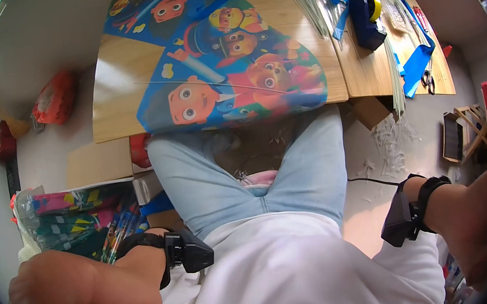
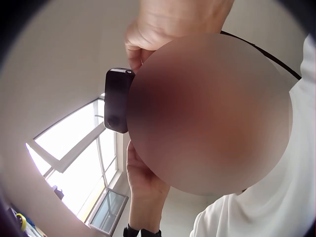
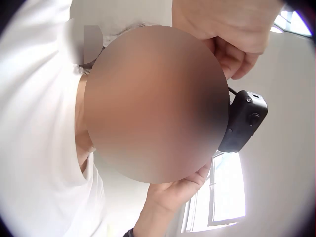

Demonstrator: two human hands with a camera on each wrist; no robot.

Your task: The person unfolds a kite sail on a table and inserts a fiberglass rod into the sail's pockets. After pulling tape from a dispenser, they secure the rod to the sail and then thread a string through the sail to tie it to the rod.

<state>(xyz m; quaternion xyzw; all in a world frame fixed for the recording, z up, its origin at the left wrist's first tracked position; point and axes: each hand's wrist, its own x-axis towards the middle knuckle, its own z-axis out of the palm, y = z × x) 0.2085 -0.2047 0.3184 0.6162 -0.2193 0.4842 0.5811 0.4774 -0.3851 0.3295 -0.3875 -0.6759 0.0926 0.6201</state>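
Observation:
Both hands are raised to the person's head, beside a black head-worn camera (image 2: pixel 117 101). In the left wrist view the left hand (image 2: pixel 180 22) is at the top, its fingers bent down close to that camera. The right hand (image 3: pixel 224 32) shows at the top of the right wrist view, fingers curled near the same camera. Round blurred patches hide the fingertips of both hands, so I cannot tell what they grip. At the sides of the head view, black wrist cameras (image 1: pixel 189 251) sit strapped on both wrists, above the person's lap.
A wooden table (image 1: pixel 119 116) ahead bears cartoon-printed sheets (image 1: pixel 235 85), a tape dispenser (image 1: pixel 366 22), blue ribbon (image 1: pixel 419 64) and scissors (image 1: pixel 428 81). Colourful plastic packages (image 1: pixel 68 218) lie at the left. White scraps (image 1: pixel 396 144) litter the floor right of the legs.

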